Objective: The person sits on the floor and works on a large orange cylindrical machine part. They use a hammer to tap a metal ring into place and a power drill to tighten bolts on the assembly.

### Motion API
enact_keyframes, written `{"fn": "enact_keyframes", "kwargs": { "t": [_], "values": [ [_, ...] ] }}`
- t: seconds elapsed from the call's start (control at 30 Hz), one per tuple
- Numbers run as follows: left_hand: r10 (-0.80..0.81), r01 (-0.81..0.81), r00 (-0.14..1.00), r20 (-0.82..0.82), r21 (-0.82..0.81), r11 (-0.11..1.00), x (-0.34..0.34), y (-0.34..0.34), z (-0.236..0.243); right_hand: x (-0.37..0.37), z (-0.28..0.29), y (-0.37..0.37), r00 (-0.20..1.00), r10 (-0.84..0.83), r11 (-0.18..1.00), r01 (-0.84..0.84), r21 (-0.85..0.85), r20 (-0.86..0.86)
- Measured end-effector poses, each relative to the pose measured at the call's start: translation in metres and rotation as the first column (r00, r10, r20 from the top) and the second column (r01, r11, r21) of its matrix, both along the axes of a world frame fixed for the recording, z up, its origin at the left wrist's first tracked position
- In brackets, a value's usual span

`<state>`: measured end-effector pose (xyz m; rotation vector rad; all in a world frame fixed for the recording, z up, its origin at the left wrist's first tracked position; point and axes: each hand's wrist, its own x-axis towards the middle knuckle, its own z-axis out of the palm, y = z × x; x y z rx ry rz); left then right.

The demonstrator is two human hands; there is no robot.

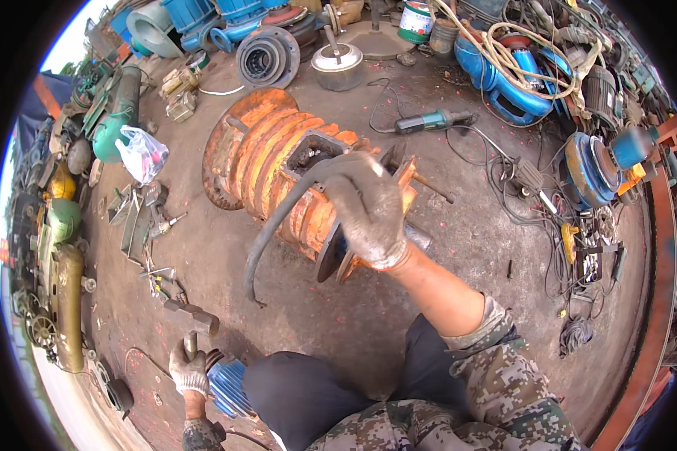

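A rusty orange ribbed machine housing [267, 146] lies on its side in the middle, with a square opening [305, 150] on top. My right hand [361, 207], in a soiled glove, is over the housing's near end, closed on a thick dark cable [271, 229] that arches down to the floor at the left. My left hand [188, 364], gloved, grips a hammer [192, 319] by its handle at the lower left, beside a blue finned motor [228, 387].
Tools [162, 210] and a plastic bag [141, 154] lie at the left near green cylinders [109, 128]. An angle grinder [436, 120], coiled cords and blue pumps [515, 98] sit at the upper right. A round flanged part [267, 56] lies behind. A red rail [651, 316] edges the right side.
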<state>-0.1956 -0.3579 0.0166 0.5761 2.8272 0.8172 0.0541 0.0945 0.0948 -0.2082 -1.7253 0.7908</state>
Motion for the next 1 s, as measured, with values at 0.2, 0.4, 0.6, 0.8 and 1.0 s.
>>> {"fn": "enact_keyframes", "kwargs": {
  "t": [0.2, 0.4, 0.6, 0.8, 1.0],
  "values": [
    [0.034, -0.025, 0.999, -0.018, 0.368, 0.930, 0.065, 0.099, 0.124, -0.011, 0.017, -0.098, 0.658, 0.655, 0.735, -0.440, -0.516, 0.371],
    [-0.215, 0.267, 0.964, -0.159, 0.611, 0.745, 0.170, 0.242, 0.134, 0.012, 0.028, -0.101, 0.802, 0.596, 0.692, -0.495, -0.525, 0.030],
    [-0.659, 0.409, 0.752, -0.020, 0.798, 0.443, 0.246, 0.295, 0.106, 0.097, 0.028, -0.077, 0.876, 0.477, 0.582, -0.253, -0.773, 0.073],
    [-0.739, 0.869, 0.493, -0.459, 0.310, 0.387, 0.270, 0.312, 0.093, 0.174, 0.005, -0.031, 0.934, 0.000, 0.252, -0.346, -0.903, -0.358],
    [-0.462, 0.561, 0.815, -0.351, 0.278, 0.779, 0.210, 0.332, 0.066, 0.193, 0.000, 0.012, 0.882, -0.300, 0.346, -0.254, -0.903, -0.363]
  ]
}}
